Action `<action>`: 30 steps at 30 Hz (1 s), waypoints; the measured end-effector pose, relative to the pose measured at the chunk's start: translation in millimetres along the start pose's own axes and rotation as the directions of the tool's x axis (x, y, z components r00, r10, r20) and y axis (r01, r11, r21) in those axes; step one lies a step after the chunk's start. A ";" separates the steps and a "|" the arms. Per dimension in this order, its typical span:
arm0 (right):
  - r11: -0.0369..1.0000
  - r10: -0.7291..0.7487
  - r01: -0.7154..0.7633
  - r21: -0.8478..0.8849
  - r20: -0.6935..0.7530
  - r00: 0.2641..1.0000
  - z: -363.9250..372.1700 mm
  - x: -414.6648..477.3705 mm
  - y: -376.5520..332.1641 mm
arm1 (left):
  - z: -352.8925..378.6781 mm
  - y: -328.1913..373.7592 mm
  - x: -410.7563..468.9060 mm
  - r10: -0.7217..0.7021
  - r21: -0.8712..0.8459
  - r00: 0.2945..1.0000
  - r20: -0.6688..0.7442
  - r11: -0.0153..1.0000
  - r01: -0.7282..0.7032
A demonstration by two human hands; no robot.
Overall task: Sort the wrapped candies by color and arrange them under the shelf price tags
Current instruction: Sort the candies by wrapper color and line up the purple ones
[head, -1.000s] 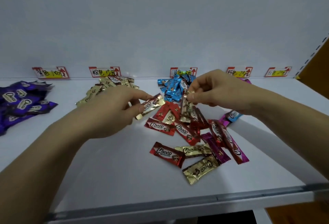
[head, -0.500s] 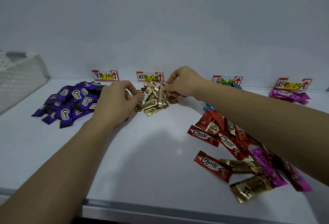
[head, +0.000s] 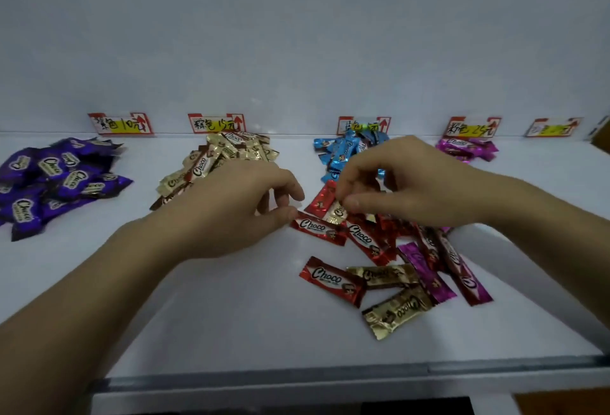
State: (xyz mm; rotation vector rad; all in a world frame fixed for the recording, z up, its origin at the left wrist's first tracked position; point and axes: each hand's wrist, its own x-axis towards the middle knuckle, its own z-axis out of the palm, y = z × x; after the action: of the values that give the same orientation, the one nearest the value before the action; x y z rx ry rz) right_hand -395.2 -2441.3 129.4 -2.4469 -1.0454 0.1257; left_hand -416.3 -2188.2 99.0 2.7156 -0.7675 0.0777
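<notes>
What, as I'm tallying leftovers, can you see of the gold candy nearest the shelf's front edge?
The gold candy is an oblong of shiny foil with crimped ends and "Choco" printed on it. It lies flat and slanted on the white shelf, unsorted, its far end meeting a second gold candy and a pink candy. Nothing holds it.

Our widest free room is the shelf's [head: 214,315] front left, bare from the lip [head: 297,378] back to the piles. A bare lane runs between the purple pile [head: 56,180] and the gold pile [head: 224,157] up to the wall [head: 297,51]. Our left hand [head: 231,210] partly fills the gap between the gold pile and the blue pile [head: 343,150]. The mixed heap [head: 396,256] blocks the middle right, with our right hand [head: 406,183] over its rear, grip on a gold candy [head: 336,211]. Beyond the pink pile [head: 468,147], the shelf lies bare under the last tag [head: 553,126].
</notes>
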 end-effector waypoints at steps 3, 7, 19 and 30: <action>0.994 0.021 -0.012 -0.106 0.087 0.996 10.4 -27.8 -1.2 | 1.6 11.2 18.3 0.102 0.048 0.994 0.028 0.993 -0.104; 0.993 0.030 -0.012 -0.114 0.153 0.988 22.2 -50.5 -2.8 | 16.7 19.8 26.8 0.285 -0.013 0.958 -0.027 0.958 -0.285; 0.989 0.019 -0.019 -0.145 0.000 1.000 31.6 -51.6 -1.6 | 40.7 33.6 14.7 0.096 0.093 0.990 -0.103 0.992 -0.086; 0.962 0.273 -0.254 0.103 -0.280 0.920 16.6 -45.3 18.9 | 41.5 39.9 16.0 -0.111 0.065 0.980 -0.166 0.990 0.124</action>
State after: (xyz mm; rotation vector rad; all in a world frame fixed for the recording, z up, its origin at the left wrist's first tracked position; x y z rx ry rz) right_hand -419.0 -2478.0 101.6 -2.4407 -0.5728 -0.1117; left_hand -424.7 -2241.4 73.2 2.7766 -0.5671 0.3016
